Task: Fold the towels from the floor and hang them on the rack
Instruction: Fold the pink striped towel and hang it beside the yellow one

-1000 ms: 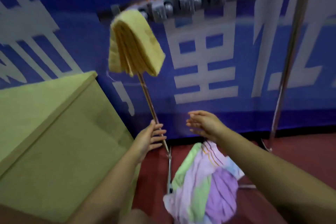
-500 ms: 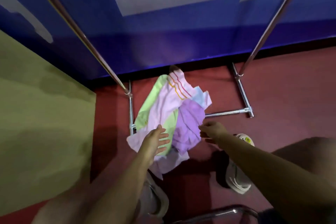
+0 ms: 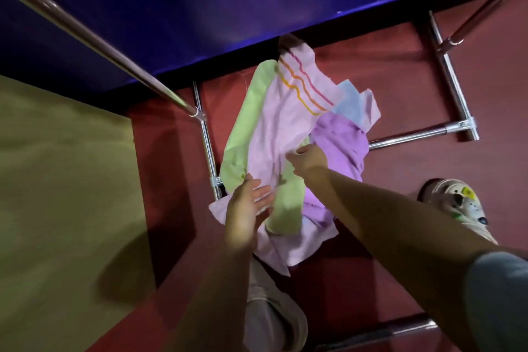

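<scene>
Red flooring beneath a blue backdrop now fills the head view, the gaze having dropped from the rack's top bar to the towel pile [image 3: 288, 148] lying between the rack's chrome base bars [image 3: 411, 136]. Just beyond the spread-fingered left hand [image 3: 245, 208] lies the pile's near edge, while the right hand [image 3: 307, 158], lower than half a second ago, curls onto the pink striped towel [image 3: 281, 123], so picking up the next towel seems underway. No writing is legible.

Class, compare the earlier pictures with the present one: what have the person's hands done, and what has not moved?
Both hands came down from near the rack pole to the towel pile. The right hand now pinches the pale pink striped towel; the left hand hovers open at the pile's near edge. The pile lies unmoved on the red floor between the rack's base bars.
</scene>
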Demonstrator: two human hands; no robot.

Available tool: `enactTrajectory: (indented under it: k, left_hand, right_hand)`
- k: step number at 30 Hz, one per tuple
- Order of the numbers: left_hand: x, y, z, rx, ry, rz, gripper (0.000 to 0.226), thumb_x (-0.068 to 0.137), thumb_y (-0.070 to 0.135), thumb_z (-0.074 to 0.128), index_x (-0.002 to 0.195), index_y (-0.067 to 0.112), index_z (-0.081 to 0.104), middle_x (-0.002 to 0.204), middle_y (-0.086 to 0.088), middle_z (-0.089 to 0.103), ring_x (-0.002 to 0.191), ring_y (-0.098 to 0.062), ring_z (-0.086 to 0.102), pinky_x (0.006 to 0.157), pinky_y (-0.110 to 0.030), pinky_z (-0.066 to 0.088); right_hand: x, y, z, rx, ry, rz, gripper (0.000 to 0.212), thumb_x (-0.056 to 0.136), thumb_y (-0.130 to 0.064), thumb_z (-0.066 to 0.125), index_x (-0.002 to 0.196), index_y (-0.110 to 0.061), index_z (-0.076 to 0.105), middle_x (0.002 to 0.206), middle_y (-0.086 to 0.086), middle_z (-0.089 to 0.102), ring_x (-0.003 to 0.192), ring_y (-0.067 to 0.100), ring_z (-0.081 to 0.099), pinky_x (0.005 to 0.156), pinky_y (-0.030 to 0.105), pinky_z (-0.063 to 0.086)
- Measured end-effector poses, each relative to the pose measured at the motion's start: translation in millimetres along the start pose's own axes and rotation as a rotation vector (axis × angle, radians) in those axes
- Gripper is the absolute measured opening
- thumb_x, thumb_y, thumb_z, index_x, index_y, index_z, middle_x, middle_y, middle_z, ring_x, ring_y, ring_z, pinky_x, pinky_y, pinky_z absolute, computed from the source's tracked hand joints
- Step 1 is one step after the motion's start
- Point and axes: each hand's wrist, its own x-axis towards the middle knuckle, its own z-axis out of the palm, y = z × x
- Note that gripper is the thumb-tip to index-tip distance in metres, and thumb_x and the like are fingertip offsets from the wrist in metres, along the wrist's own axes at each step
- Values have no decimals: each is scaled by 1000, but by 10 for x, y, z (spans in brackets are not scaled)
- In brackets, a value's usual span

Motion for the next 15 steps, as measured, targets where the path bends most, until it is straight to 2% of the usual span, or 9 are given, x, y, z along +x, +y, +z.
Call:
enactTrajectory:
  k: [2,5,8,10,11,13,15]
  left_hand:
    - [89,-51,-8,1,8,-6,34,97,41,43,108,12,59,95,-3,66,84,-16,65,74,-30,48]
    - [173,-140,0,-8,20,-39,36,97,42,44,106,12,60,93,-3,67,82,-17,67,74,-31,49]
    - [200,-214,3,-3,11,-61,37,97,42,44,110,11,59,93,-4,67,80,-16,67,72,-31,49]
    - [208,-254,1,-6,0,-52,37,97,42,43,109,11,59,95,-5,68,82,-16,67,73,-32,49]
    - [204,-257,2,-10,3,-46,35,97,41,44,108,12,59,95,-5,68,82,-16,67,72,-31,49]
    - [199,-235,13,-15,34,-34,30,97,38,45,104,13,59,95,-6,68,82,-17,67,70,-30,49]
    - [177,-177,42,-16,81,-14,21,98,33,47,98,15,58,94,-6,68,80,-17,66,68,-29,48]
  right_hand:
    - [122,-4,193,4,54,37,12,80,-23,61,77,-13,55,88,9,57,94,33,64,83,35,49]
    - [162,-10,360,-22,168,82,37,85,-22,57,116,-2,52,119,16,57,115,32,54,92,33,41]
    - [218,-6,434,22,197,95,44,90,-17,49,130,-1,41,133,19,47,123,31,47,100,35,35]
    - [244,-18,430,16,209,56,42,92,-14,45,131,1,40,134,18,49,124,30,46,102,33,34]
    - [244,-35,427,39,216,36,38,91,-12,44,127,1,44,129,16,52,121,28,48,98,30,35]
    - [202,-88,416,145,221,15,23,87,-7,46,109,-7,50,107,9,57,104,26,53,86,27,39]
    - [121,-128,374,309,216,-3,21,80,-2,51,95,-15,46,87,0,54,88,23,54,77,28,43]
